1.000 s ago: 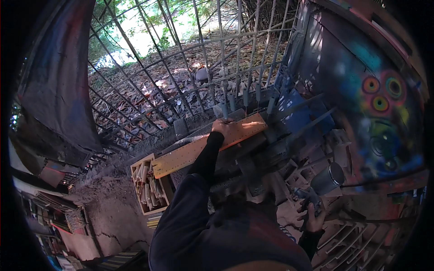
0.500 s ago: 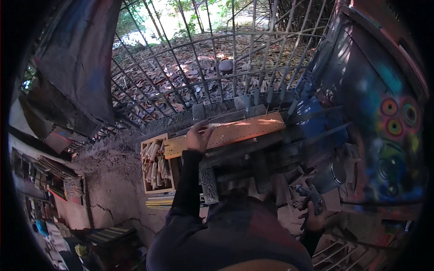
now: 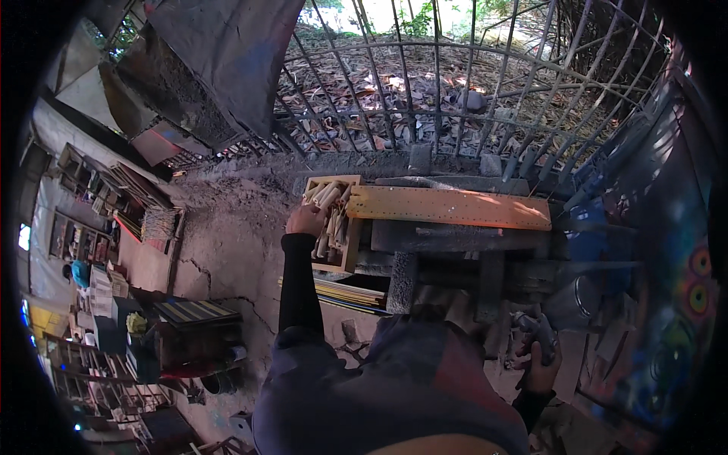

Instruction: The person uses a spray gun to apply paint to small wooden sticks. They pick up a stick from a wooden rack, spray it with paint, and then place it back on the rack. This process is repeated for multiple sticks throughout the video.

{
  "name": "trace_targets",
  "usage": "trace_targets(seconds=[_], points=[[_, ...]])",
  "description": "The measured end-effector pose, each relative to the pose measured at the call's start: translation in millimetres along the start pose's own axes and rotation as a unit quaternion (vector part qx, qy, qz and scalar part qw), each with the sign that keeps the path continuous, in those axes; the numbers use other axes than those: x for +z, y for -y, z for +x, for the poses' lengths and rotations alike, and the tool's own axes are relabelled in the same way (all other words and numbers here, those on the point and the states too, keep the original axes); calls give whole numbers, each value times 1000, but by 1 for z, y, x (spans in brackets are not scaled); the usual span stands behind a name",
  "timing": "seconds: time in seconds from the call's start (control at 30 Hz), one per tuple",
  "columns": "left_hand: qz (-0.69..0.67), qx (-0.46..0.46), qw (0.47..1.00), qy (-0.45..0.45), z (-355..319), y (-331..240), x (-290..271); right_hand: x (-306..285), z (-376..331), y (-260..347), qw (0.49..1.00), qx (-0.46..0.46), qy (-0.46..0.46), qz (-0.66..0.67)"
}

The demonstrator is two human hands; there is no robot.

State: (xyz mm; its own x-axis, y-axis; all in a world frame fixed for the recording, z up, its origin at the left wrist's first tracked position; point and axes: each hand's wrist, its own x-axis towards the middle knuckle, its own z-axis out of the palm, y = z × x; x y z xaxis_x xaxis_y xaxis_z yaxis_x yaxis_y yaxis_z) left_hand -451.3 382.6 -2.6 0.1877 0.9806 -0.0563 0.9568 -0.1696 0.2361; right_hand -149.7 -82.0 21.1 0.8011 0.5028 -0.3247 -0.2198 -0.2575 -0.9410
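My left hand (image 3: 305, 220) is at the left side of a shallow wooden box (image 3: 351, 246), its fingers curled in at the pale, round stick-like pieces (image 3: 328, 196) inside. What the fingers hold, if anything, is hidden. A long orange-tan board (image 3: 455, 206) with rows of small dark holes lies to the right, one end at the box's edge. At lower right, my right hand (image 3: 540, 370) is closed around a dark grey, pistol-shaped tool (image 3: 537, 331), held apart from the board. Its exact kind is too dim to tell.
Dark beams (image 3: 462, 237) support the board, and a rough block (image 3: 402, 282) stands before it. Thin yellow-edged strips (image 3: 341, 294) lie below the box. A barred fence (image 3: 425, 83) runs behind. A metal can (image 3: 578, 298) stands at right, and a striped panel (image 3: 196, 312) lies at left.
My left hand has moved off the board's left part, leftward to the box of stick-like pieces. The view has swung left. The right hand still holds the tool.
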Motion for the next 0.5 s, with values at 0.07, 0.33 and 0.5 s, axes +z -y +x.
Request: trace_targets(seconds=[0.07,0.33,0.5], points=[[10,-22,998,50,4,-3,10,3,0,3,1000,-4,9,2],[-8,320,945,-70,38,30,59,-9,-4,2,1000,2,26,14],[-110,-5,989,102,24,37,31,-23,-12,7,1000,3,6,30]])
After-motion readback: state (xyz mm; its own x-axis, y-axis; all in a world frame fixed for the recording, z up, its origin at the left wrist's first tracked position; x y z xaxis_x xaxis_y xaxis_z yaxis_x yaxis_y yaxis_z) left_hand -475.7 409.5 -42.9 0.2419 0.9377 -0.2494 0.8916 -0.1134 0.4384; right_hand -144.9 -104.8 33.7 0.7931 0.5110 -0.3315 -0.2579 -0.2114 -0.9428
